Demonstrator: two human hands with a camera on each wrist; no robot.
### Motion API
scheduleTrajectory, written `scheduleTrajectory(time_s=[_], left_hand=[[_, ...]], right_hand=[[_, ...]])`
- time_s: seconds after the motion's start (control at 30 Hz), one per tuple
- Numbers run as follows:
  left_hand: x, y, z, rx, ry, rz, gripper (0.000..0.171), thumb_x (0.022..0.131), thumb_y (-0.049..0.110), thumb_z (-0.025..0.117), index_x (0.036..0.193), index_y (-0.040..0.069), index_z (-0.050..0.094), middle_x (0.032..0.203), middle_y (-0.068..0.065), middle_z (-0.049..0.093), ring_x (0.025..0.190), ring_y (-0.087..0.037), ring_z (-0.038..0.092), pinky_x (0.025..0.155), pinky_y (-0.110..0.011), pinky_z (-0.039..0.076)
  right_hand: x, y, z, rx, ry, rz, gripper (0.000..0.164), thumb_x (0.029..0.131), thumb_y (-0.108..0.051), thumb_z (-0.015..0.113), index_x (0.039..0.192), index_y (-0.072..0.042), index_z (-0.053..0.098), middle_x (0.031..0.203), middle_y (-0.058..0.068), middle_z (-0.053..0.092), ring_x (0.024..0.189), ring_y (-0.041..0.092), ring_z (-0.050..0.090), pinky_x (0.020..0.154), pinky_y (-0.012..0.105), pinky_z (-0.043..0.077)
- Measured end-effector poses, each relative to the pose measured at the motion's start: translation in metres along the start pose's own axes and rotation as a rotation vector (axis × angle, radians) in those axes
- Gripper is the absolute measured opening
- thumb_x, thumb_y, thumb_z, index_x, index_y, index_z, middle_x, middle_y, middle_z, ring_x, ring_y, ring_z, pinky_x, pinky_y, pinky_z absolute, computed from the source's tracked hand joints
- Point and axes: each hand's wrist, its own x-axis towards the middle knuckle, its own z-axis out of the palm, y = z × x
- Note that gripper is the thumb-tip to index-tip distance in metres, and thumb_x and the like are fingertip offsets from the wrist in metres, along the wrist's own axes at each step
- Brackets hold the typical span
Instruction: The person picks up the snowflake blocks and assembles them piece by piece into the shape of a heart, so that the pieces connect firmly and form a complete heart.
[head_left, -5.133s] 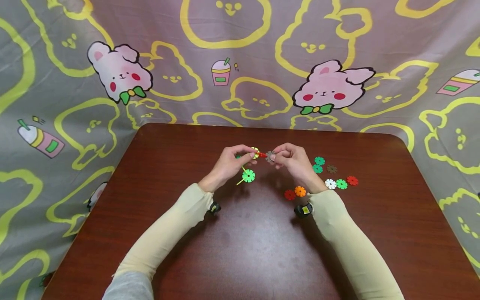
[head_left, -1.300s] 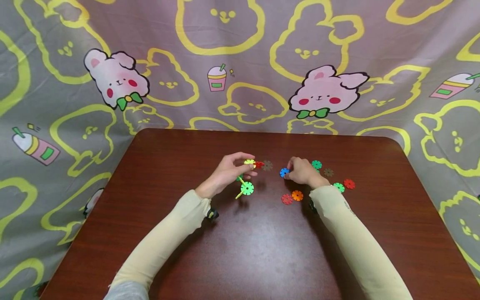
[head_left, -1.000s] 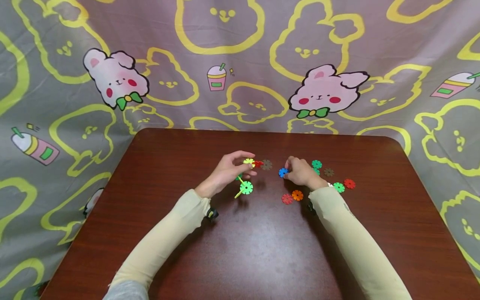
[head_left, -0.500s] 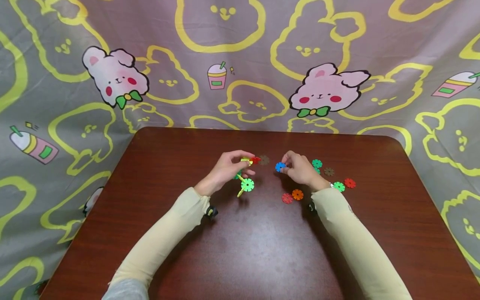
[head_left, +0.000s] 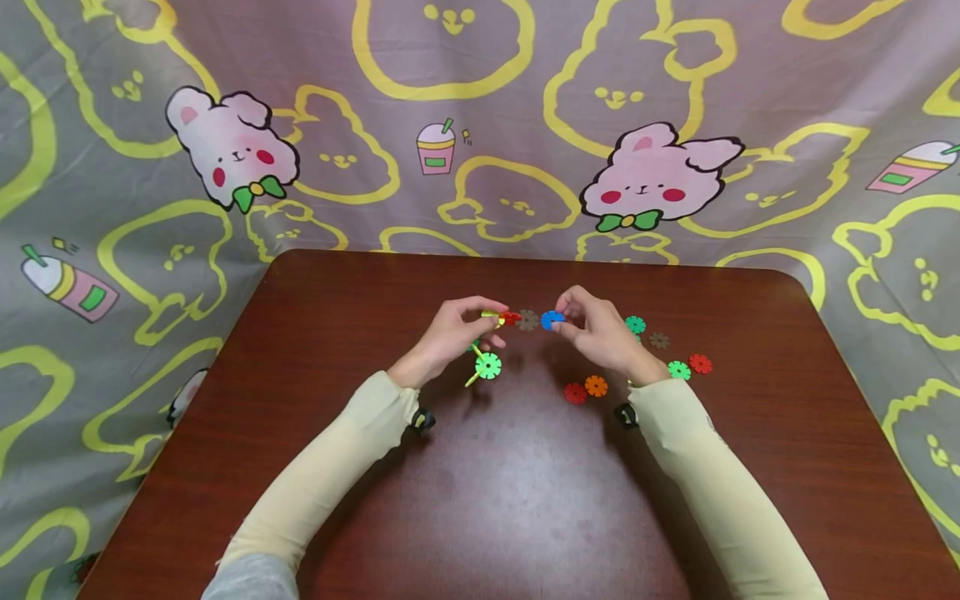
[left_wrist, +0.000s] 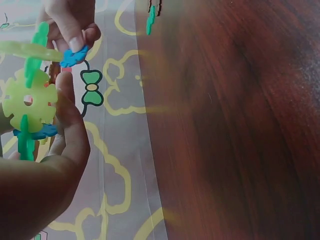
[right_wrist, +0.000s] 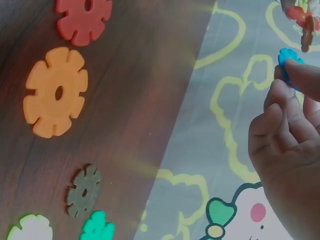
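Observation:
My left hand point(head_left: 456, 333) pinches a chain of slotted plastic discs, held up off the table. In the head view a yellow disc sits at the fingertips, then a red disc point(head_left: 510, 318), with a brown disc point(head_left: 528, 320) at the right end. A green disc point(head_left: 488, 366) and yellow discs hang below the hand; the left wrist view also shows a yellow disc point(left_wrist: 30, 100) face on and a blue disc point(left_wrist: 45, 131) lower in the chain. Between thumb and finger, my right hand point(head_left: 596, 329) pinches a blue disc point(head_left: 552, 320), its edge a small gap from the brown one.
On the dark wooden table point(head_left: 480, 517), loose discs lie round my right forearm: red point(head_left: 575, 393), orange point(head_left: 596, 385), teal point(head_left: 635, 324), brown point(head_left: 659, 340), green point(head_left: 678, 370) and another red point(head_left: 701, 363). A cartoon-print cloth point(head_left: 517, 125) hangs behind the table.
Five seconds ago the right hand held the brown disc at the red one. Later it held the blue disc low over the table, and has since raised it leftward to the brown disc.

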Motion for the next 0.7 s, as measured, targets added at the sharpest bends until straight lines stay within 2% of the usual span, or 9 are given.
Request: scheduleTrajectory(time_s=[0.23,0.5,0.63,0.7], left_hand=[[0.0,0.0,-0.002,-0.003,0.012,0.012,0.024,0.095,0.01,0.057,0.117,0.009,0.066,0.117,-0.011,0.067,0.074,-0.018,0.073,0.068,-0.031,0.057],[0.002,-0.001,-0.002,-0.004,0.018,0.014,0.023,0.095,0.011,0.058,0.116,0.009,0.067,0.115,-0.012,0.067,0.072,-0.017,0.072,0.068,-0.03,0.057],[0.003,-0.002,-0.002,-0.012,0.023,0.024,0.02,0.094,0.012,0.061,0.113,0.01,0.069,0.096,-0.015,0.072,0.069,-0.02,0.071,0.063,-0.028,0.056],[0.003,-0.002,-0.002,-0.02,0.024,0.031,0.019,0.093,0.014,0.064,0.111,0.009,0.07,0.084,-0.015,0.072,0.068,-0.025,0.07,0.063,-0.029,0.056]], right_hand=[[-0.001,-0.004,0.003,0.007,0.005,-0.038,0.018,0.092,-0.014,0.066,0.101,-0.012,0.051,0.086,0.004,0.063,0.074,0.02,0.055,0.066,0.029,0.046],[-0.001,-0.007,0.005,-0.011,0.022,-0.07,0.018,0.091,-0.016,0.067,0.101,-0.014,0.052,0.087,0.002,0.063,0.076,0.018,0.055,0.065,0.029,0.045],[-0.001,-0.01,0.007,-0.013,0.033,-0.087,0.019,0.09,-0.014,0.069,0.101,-0.015,0.054,0.088,0.001,0.065,0.078,0.016,0.057,0.066,0.029,0.047],[-0.001,-0.012,0.008,-0.007,0.043,-0.102,0.019,0.089,-0.012,0.07,0.1,-0.014,0.055,0.089,0.001,0.066,0.079,0.015,0.058,0.069,0.029,0.05]])
